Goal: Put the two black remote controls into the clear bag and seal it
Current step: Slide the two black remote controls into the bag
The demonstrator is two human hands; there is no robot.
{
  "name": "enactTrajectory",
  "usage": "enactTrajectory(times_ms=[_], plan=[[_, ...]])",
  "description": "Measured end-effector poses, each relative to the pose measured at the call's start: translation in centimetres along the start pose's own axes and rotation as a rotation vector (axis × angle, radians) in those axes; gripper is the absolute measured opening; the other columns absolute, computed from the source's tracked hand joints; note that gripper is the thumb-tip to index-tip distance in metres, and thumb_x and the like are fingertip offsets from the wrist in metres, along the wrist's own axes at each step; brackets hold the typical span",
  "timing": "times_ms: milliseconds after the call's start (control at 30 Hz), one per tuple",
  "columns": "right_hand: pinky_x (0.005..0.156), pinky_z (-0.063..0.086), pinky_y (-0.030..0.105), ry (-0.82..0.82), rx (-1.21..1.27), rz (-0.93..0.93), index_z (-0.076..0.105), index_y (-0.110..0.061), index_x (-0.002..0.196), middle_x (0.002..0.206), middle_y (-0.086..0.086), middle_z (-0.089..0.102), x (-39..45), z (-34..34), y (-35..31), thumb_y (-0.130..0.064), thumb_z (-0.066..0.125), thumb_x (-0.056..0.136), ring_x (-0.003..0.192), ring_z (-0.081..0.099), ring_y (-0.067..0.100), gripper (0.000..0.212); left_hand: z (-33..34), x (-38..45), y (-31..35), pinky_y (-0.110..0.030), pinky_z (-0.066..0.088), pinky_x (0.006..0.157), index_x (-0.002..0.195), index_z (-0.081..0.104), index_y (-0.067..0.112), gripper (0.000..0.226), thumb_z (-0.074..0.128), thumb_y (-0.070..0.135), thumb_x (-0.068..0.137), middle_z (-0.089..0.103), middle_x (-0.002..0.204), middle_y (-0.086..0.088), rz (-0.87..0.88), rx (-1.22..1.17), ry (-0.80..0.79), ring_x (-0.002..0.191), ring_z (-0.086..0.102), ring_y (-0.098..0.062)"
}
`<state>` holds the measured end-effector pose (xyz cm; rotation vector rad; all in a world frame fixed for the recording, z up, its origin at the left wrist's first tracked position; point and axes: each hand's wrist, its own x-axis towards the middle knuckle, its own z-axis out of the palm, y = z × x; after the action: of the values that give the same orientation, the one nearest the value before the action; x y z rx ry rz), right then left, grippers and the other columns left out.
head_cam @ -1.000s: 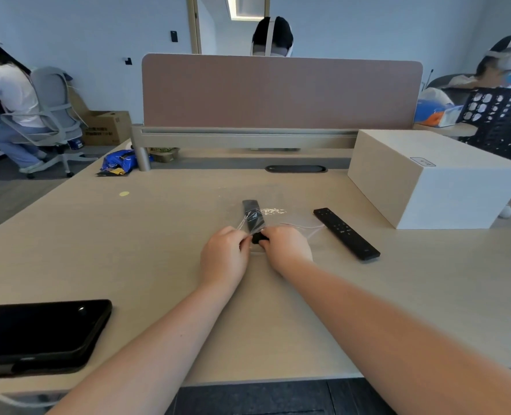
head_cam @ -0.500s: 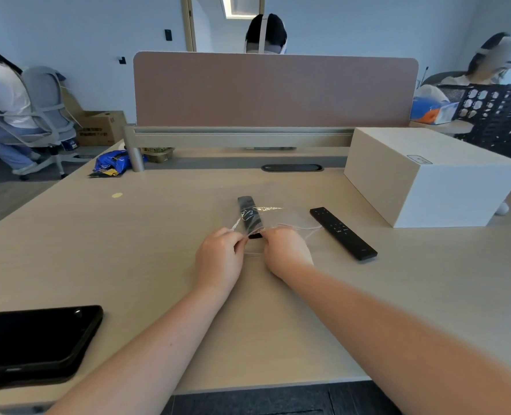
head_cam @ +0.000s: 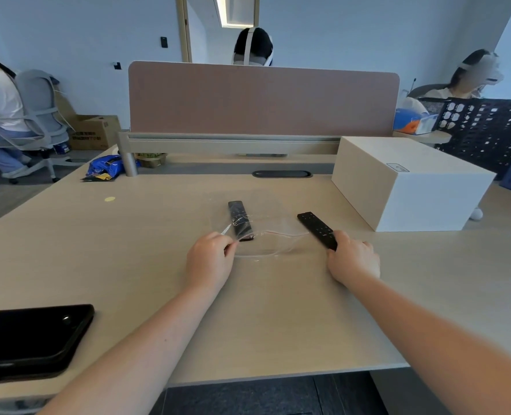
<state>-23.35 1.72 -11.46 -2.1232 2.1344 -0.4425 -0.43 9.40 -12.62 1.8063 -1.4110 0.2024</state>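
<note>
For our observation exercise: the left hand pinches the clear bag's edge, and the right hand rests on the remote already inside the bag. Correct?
Not quite. In the head view, the right hand rests on the second remote, which lies outside the clear bag on the desk. The left hand does pinch the bag's edge.

No text is showing clearly enough to read. A small label (head_cam: 398, 167) is sitting on top of the white box (head_cam: 410, 187), and dark print is running across the cardboard box (head_cam: 94, 131) far to its left, both too blurred.
</note>
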Motion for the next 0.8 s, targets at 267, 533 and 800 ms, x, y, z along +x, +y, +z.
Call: enactTrajectory(times_ms=[267, 533, 800], plan=[[0.069, 0.044, 0.024, 0.012, 0.601, -0.133, 0.061, -0.021, 0.128, 0.104, 0.002, 0.068, -3.3, -4.9, -2.1, -0.026, 0.057, 0.093, 0.081, 0.055, 0.016, 0.036, -0.2, 0.0, 0.4, -0.027, 0.030, 0.052, 0.062, 0.066, 0.004, 0.020, 0.067, 0.012, 0.080, 0.060, 0.061, -0.014, 0.023, 0.041, -0.012, 0.060, 0.056, -0.033], [0.056, 0.044, 0.015, -0.203, 0.486, -0.299, 0.075, -0.023, 0.106, 0.084, -0.006, 0.068, -8.0, -9.0, -2.5, -0.025, 0.066, 0.086, 0.070, 0.058, 0.011, 0.022, -0.6, -0.2, 0.3, -0.029, 0.028, 0.052, 0.064, 0.065, 0.002, 0.023, 0.064, 0.015, 0.083, 0.058, 0.063, -0.016, -0.018, 0.020, -0.019, 0.061, 0.054, -0.034], [0.060, 0.046, 0.028, -0.121, 0.207, -0.320, 0.073, -0.017, 0.099, 0.088, 0.007, 0.072, -8.7, -6.6, -3.7, -0.030, 0.055, 0.089, 0.081, 0.063, 0.026, 0.024, -0.5, -0.2, 0.3, -0.028, 0.029, 0.052, 0.062, 0.065, 0.003, 0.022, 0.066, 0.013, 0.082, 0.060, 0.061, -0.015, 0.013, 0.019, -0.018, 0.060, 0.054, -0.033]])
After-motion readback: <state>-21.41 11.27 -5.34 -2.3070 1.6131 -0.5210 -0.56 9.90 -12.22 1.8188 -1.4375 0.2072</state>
